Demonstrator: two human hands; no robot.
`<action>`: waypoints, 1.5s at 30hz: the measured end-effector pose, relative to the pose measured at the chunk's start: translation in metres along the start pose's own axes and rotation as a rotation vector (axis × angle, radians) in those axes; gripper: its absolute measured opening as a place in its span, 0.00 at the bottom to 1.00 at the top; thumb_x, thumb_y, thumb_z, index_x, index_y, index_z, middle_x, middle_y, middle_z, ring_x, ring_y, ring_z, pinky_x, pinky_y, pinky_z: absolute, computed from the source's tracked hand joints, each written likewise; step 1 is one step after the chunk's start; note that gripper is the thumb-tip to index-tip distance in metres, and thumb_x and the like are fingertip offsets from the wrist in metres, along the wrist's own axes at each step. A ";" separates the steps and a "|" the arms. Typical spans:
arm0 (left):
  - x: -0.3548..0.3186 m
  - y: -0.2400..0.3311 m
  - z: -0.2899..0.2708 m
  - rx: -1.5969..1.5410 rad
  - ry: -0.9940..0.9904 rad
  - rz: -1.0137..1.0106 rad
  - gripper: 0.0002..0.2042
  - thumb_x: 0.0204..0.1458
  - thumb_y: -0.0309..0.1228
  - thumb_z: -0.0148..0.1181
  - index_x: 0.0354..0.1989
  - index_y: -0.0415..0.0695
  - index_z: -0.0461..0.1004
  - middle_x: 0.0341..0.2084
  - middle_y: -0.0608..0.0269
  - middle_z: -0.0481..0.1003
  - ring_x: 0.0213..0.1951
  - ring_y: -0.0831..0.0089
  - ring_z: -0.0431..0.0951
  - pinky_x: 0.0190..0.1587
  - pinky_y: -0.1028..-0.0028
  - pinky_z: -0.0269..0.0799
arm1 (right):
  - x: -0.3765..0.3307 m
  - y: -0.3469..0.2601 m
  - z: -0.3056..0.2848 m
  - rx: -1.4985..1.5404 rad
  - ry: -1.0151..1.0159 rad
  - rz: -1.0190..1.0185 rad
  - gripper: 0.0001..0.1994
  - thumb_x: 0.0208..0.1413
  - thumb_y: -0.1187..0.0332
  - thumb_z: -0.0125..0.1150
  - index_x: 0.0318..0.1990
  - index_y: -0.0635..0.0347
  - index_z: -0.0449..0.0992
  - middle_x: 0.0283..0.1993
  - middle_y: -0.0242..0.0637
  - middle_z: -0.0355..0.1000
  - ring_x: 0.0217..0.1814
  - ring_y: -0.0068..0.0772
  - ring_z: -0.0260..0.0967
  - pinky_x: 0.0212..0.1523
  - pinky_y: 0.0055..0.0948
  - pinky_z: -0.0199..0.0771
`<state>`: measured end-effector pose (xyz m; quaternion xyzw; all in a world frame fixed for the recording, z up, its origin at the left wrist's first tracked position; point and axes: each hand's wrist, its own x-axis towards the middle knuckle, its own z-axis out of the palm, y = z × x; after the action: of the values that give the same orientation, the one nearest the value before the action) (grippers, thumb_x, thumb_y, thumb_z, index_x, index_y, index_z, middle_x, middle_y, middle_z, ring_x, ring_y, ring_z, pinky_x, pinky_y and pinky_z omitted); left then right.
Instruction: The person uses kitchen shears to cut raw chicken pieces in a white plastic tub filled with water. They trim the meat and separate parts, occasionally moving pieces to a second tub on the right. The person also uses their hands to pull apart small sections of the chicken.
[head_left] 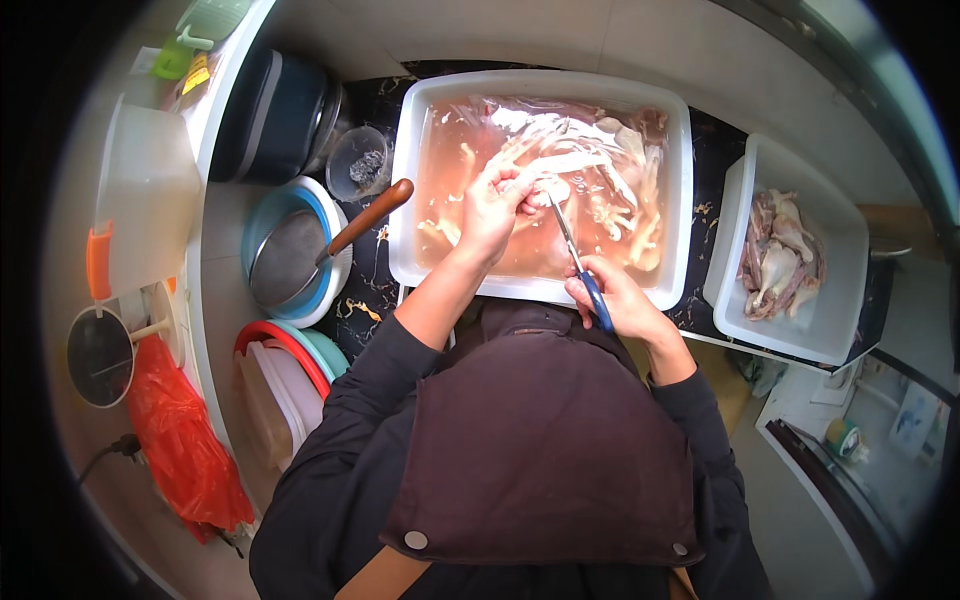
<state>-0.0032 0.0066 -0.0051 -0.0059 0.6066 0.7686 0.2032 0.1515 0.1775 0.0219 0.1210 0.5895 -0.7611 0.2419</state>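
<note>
Over a large white tub [402,200] of pinkish water, my left hand [490,212] grips a pale piece of raw poultry [552,188]. My right hand [622,298] is closed round the blue handles of a pair of scissors [567,236] near the tub's front edge. Their blades point away from me, and the tips meet the piece beside my left fingers; whether they are apart is too small to tell. More raw poultry [620,160] lies in the water, mostly along the back and right of the tub.
To the right stands a smaller white tub [738,215] with cut poultry [785,255] in it. On the left are a wooden-handled strainer [290,258] on a blue basin [262,215], a clear bowl [357,163] and stacked basins [290,385]. A red plastic bag [180,440] hangs farther left.
</note>
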 end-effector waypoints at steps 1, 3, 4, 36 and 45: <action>-0.002 0.000 0.001 -0.012 -0.007 -0.025 0.05 0.61 0.24 0.59 0.41 0.36 0.73 0.29 0.62 0.77 0.28 0.78 0.78 0.33 0.79 0.77 | 0.001 -0.001 0.000 0.003 -0.005 -0.002 0.16 0.64 0.59 0.63 0.46 0.63 0.70 0.24 0.24 0.67 0.19 0.15 0.62 0.21 0.20 0.63; -0.005 0.001 0.002 -0.035 -0.019 -0.072 0.04 0.61 0.25 0.59 0.40 0.37 0.73 0.28 0.63 0.77 0.26 0.79 0.76 0.30 0.81 0.74 | 0.003 -0.007 0.002 -0.009 0.008 0.011 0.16 0.64 0.60 0.63 0.45 0.63 0.70 0.24 0.24 0.67 0.19 0.15 0.62 0.21 0.20 0.63; -0.006 0.000 0.003 -0.037 -0.027 -0.086 0.04 0.62 0.25 0.58 0.39 0.38 0.73 0.28 0.63 0.77 0.26 0.80 0.75 0.29 0.81 0.73 | 0.004 -0.009 0.002 -0.016 0.013 0.017 0.15 0.64 0.60 0.63 0.45 0.63 0.70 0.23 0.24 0.66 0.19 0.15 0.62 0.21 0.20 0.63; -0.031 0.029 0.019 -0.001 -0.065 -0.210 0.10 0.64 0.29 0.54 0.45 0.36 0.76 0.24 0.68 0.74 0.20 0.85 0.67 0.21 0.84 0.57 | -0.021 -0.025 0.007 -1.110 0.612 -0.447 0.20 0.52 0.51 0.70 0.44 0.55 0.73 0.28 0.38 0.76 0.29 0.43 0.77 0.26 0.39 0.70; -0.035 0.028 0.019 0.010 -0.077 -0.216 0.09 0.64 0.29 0.55 0.45 0.37 0.77 0.23 0.68 0.74 0.20 0.86 0.67 0.20 0.84 0.58 | -0.022 -0.027 0.010 -1.254 0.687 -0.409 0.20 0.51 0.52 0.70 0.44 0.53 0.74 0.30 0.39 0.78 0.29 0.44 0.78 0.26 0.40 0.72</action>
<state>0.0248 0.0083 0.0351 -0.0407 0.5981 0.7389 0.3077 0.1575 0.1775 0.0578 0.0792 0.9665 -0.2309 -0.0789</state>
